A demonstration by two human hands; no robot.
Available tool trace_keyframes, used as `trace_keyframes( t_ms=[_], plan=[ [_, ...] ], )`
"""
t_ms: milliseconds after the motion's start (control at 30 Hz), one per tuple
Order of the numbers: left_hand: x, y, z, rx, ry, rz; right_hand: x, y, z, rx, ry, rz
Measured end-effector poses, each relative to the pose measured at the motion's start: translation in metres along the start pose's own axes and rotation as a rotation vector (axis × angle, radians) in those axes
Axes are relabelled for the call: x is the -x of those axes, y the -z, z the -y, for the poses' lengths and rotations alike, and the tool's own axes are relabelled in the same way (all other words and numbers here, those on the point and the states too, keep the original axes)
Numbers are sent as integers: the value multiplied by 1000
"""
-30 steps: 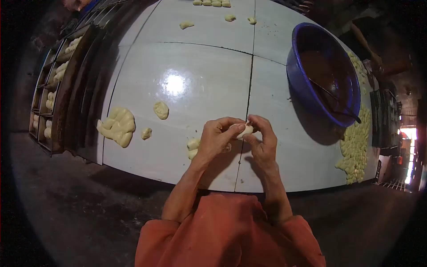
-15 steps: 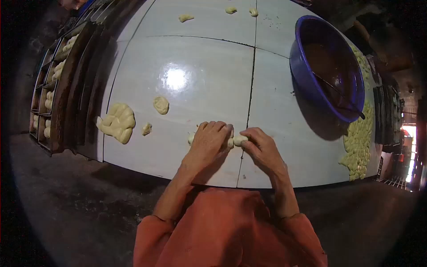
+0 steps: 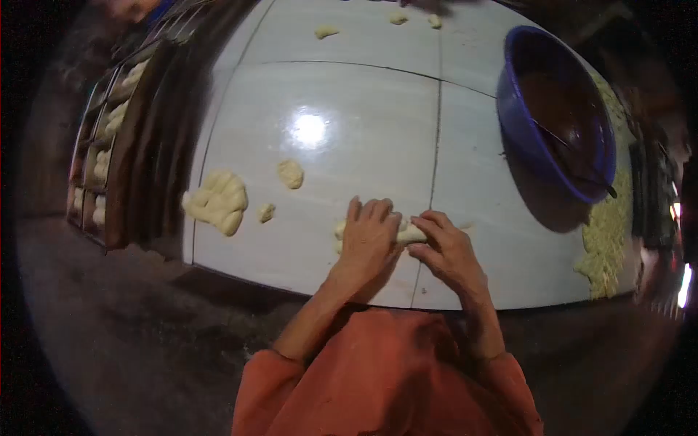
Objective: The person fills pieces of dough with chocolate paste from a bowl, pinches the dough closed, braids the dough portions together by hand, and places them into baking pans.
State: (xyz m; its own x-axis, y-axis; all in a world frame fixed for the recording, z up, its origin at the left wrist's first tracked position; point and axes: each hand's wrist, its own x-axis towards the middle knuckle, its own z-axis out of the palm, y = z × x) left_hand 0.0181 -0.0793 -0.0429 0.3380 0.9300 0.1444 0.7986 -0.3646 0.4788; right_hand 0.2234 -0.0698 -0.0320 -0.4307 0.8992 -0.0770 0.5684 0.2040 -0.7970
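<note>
Smooth pale-cream dough roll (image 3: pixel 411 234) on white tiled table (image 3: pixel 363 109), between both hands.
Runs left to right, roughly along the near edge; passes under left hand (image 3: pixel 371 234), meets right hand (image 3: pixel 448 251) at the other end, neither clearly nearer. With left fingers nearly straight, slightly spread, palm down, no visible pinch; with right thumb and fingertips a little apart about the roll's end, cannot tell if gripping. Counted: one roll; one partly hidden yellow lump (image 3: pixel 339 231) beside left hand, cannot tell if joined; one broad lobed dough mass (image 3: pixel 218 203); one flattened dough round (image 3: pixel 290 174); one small dough bit (image 3: pixel 266 212); three far dough scraps (image 3: pixel 326 32); one purple-blue round basin (image 3: pixel 512 120).
</note>
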Motion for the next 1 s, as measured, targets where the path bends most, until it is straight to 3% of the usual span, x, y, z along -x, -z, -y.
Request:
trace_keyframes(
  t_ms=[33, 67, 100, 133, 167, 200, 233, 300, 467, 600, 667, 733, 833, 867, 933, 967, 1000],
  plan=[
    [1, -1, -2, 22, 56, 16, 3, -2, -10, -45, 46, -44],
    [4, -2, -3, 56, 89, 42, 8, 5, -7, -123, -97, -7],
    [5, 4, 0, 62, 12, 28, 15, 4, -19, -99, -11, -112],
    [8, -2, 6, 92, -1, 66, 21, 9, -23, -90, -74, -176],
    [-6, 16, -7, 158, 180, 316, 30, 15, -33, -120, -146, -268],
    [6, 11, -2, 132, 8, 103, 37, 30, -42, -115, -202, -369],
    [14, 9, 19, 254, -6, 119, 50, 37, -52, -25, -281, -526],
    [3, 32, 12, 141, 114, 276, 77, 61, -80, 159, -462, -787],
    [-21, 36, 4, -70, 113, 245, 187, 158, -178, 545, -932, -1240],
    [-49, 36, -32, -12, 44, 209, 209, 211, -222, 785, -812, -1311],
    [-60, 26, -51, -7, -20, 203, 212, 226, -251, 852, -973, -1086],
    [-65, 21, -66, 28, -108, 208, 215, 234, -251, 797, -1029, -1083],
    [-69, 16, -83, 127, -116, 216, 227, 236, -247, 366, -1054, -1135],
    [-70, 14, -85, 202, -122, 209, 232, 226, -256, 95, -984, -1160],
    [-71, 8, -91, 338, -103, 237, 219, 203, -192, -621, -744, -1240],
    [-73, 2, -95, 401, -143, 261, 209, 187, -169, -634, -750, -1199],
    [-76, -3, -99, 460, -175, 283, 196, 169, -148, -845, -528, -1160]
  ],
)
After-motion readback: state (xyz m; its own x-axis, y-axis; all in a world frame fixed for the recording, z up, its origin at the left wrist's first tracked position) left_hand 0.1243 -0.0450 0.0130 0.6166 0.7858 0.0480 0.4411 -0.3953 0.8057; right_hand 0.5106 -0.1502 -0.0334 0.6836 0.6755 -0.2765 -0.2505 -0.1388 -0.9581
